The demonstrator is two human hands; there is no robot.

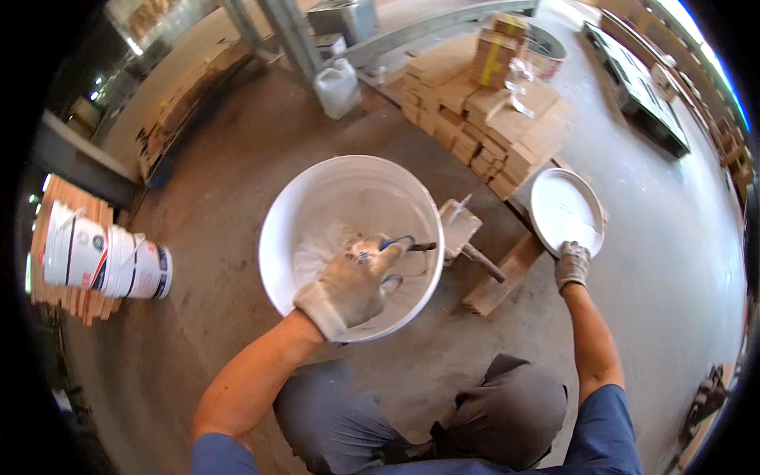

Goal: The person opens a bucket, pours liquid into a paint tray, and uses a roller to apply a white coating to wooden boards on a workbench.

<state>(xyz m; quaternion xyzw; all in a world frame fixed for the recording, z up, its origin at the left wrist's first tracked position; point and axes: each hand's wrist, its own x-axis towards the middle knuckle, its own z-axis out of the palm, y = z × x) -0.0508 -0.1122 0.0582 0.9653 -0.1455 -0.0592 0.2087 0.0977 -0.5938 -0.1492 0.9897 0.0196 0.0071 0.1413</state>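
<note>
A large white bucket (273, 229) stands open in front of me, with whitish material in its bottom that I cannot make out exactly. My left hand (352, 281), in a worn work glove, reaches over its mouth. Its fingers are closed around a slim tool (423, 247) with a dark end and some blue beside it; the rest of the tool is hidden. Off to the right, my gloved right hand (572, 265) grips the near rim of a round white lid (566, 207). A wooden-handled scraper or trowel (463, 226) lies just right of the bucket.
Stacked wooden pieces (475, 103) with small boxes (499, 51) on top stand beyond the bucket. A wooden plank (507, 277) lies below the lid. White pails (107, 253) lie at the left, a white jug (338, 89) stands behind, and a dark pallet (637, 91) is far right.
</note>
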